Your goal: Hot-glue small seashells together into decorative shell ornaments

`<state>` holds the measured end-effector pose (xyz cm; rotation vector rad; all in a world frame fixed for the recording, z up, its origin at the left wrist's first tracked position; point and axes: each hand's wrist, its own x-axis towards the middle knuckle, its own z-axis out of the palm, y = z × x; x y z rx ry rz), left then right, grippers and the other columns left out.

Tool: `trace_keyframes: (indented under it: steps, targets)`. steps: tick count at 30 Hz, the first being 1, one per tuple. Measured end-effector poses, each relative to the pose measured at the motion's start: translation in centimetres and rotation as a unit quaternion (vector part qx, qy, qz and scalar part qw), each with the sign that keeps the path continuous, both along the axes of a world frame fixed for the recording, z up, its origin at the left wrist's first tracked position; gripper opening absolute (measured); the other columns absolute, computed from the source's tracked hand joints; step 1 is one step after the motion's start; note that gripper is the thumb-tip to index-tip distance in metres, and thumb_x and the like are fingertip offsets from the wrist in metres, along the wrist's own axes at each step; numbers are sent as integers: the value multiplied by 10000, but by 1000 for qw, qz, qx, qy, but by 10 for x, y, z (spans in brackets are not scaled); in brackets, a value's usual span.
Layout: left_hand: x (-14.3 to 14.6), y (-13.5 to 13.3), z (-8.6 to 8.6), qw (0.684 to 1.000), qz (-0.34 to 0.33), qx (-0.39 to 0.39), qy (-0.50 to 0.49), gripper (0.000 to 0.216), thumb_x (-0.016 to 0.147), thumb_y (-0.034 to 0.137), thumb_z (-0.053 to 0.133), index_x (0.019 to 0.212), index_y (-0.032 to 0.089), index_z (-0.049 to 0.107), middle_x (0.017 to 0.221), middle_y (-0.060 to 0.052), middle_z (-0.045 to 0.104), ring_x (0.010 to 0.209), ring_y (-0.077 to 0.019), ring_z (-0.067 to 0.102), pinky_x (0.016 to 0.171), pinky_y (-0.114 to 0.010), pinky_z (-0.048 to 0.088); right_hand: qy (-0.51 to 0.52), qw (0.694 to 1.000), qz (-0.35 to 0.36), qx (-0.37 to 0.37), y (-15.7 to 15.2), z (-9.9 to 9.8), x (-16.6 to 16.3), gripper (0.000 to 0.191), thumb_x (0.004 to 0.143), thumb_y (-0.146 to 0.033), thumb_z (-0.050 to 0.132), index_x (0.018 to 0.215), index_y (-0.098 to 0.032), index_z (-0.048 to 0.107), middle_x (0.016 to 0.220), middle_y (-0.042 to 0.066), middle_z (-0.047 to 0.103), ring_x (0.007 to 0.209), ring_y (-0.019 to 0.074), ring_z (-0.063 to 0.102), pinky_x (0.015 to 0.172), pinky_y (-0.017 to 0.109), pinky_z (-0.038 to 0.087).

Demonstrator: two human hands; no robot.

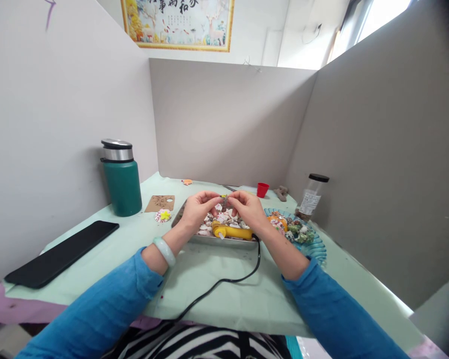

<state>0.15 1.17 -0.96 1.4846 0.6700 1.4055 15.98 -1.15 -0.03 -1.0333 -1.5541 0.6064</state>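
Note:
My left hand (197, 208) and my right hand (250, 208) meet above a metal tray (224, 240) of small shells. Both hands pinch a small grey piece (225, 201) between their fingertips; it is too small to name. A yellow glue gun (232, 231) lies across the tray's near side just below my hands, its black cord (224, 280) trailing toward me over the pale green table cover. A jade-coloured bangle sits on my left wrist (164, 250).
A green thermos (121, 177) stands at the left. A black phone or case (62, 253) lies at the near left. A brown card (160, 203) and a shell flower (163, 215) lie left of the tray. Right: blue glass dish (318, 245), red cup (262, 189), jar (312, 197). Partition walls surround the desk.

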Motion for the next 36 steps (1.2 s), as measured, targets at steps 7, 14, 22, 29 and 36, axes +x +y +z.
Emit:
trace_keyframes:
  steps: [7,14,22,29,36]
  targets:
    - [0,2,-2,1000,6,4,-11,236,674,312,716,798,127,638,643,-18,639,458,-79,520,468,-215,401,-47,996,24,-65,5,-3,4,212,697,-151,485,841,-174,640,783,16,682,590,105,589,538,213,445]
    - [0,2,0,1000,-2,4,-13,245,670,309,720,808,124,639,605,-14,635,451,-85,519,470,-221,405,-111,989,82,-47,-5,2,1,139,733,-275,556,763,-169,641,686,-23,624,633,118,544,562,222,410]
    - [0,1,2,1000,-2,5,-16,261,661,314,728,812,121,641,600,-6,626,454,-85,521,472,-222,412,-106,992,59,-38,-5,1,-4,167,782,-320,525,744,-169,585,694,-12,603,642,124,549,583,229,393]
    - [-2,1,2,1000,14,13,-5,249,680,318,714,812,118,650,544,12,598,467,-83,516,524,-225,438,-138,990,-3,-5,-1,-4,-2,177,786,-347,519,728,-183,555,635,-25,560,579,121,473,544,242,343]
    - [-3,0,1,999,34,26,33,229,691,321,702,795,122,658,477,12,579,470,-99,521,535,-229,426,-172,984,-51,8,-4,-2,-3,167,766,-317,527,670,-181,537,605,-27,534,561,112,447,535,237,323]
